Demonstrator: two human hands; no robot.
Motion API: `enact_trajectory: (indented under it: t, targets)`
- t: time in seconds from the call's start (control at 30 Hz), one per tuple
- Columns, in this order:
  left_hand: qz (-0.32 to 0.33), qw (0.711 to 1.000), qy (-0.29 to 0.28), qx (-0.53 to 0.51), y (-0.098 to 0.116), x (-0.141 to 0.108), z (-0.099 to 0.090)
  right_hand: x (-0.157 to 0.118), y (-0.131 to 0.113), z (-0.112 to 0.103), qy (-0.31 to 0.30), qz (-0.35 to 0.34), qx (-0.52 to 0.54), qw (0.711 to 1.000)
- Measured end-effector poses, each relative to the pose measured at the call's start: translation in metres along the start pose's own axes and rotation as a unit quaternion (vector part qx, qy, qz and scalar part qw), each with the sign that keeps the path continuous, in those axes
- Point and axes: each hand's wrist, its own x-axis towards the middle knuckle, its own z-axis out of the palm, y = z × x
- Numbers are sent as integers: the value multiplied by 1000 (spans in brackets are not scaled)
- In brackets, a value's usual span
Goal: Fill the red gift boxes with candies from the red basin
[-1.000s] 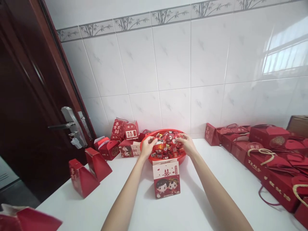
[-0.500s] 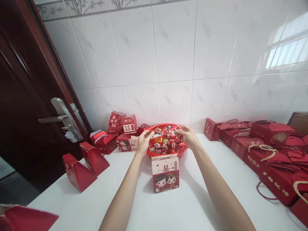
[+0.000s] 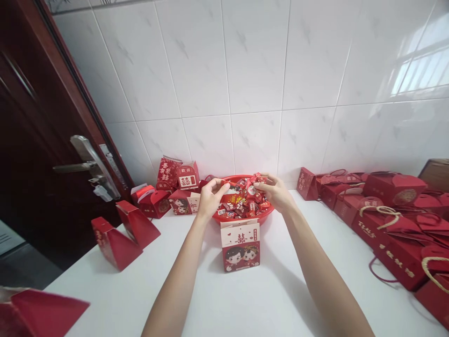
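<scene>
A red plastic basin (image 3: 242, 221) full of wrapped candies (image 3: 240, 206) stands near the wall. Over its left side is my left hand (image 3: 212, 196), thumb and fingers pinched on a small red-wrapped candy. My right hand (image 3: 275, 192) reaches over the right side, its fingertips closed on red-wrapped candies (image 3: 253, 188) just above the pile. In front of the basin, an upright white-and-red gift box (image 3: 241, 248) with two cartoon figures faces me; its top flaps look raised. Neither hand touches this box.
Red boxes with rope handles (image 3: 396, 243) crowd the table's right side. Triangular red boxes (image 3: 117, 243) stand at the left, and several more boxes (image 3: 187, 180) sit by the wall. A dark door (image 3: 42, 140) with a metal handle is at far left.
My hands have drawn slightly closer together over the basin, and the candies at my right fingertips are raised a little. The view has tilted down slightly.
</scene>
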Motion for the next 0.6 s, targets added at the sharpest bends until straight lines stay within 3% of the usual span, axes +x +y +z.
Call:
enact_trajectory:
  t: [0.17,0.33,0.5,0.6]
  targets:
    - [19,999,-30,-1,21,-8,6,-14,-13,13,-57,-3,-73,996]
    - [27,999,-38,1,46,-22,-1,-29,-36,11,-46,-56,-149,986]
    - [3,979,-151,136,58,-52,-22,-43,-62,-1,-45,-99,-163,981]
    - [-27,968,-174,177,52,-71,-24,-47,-67,-2,-56,-112,-162,979]
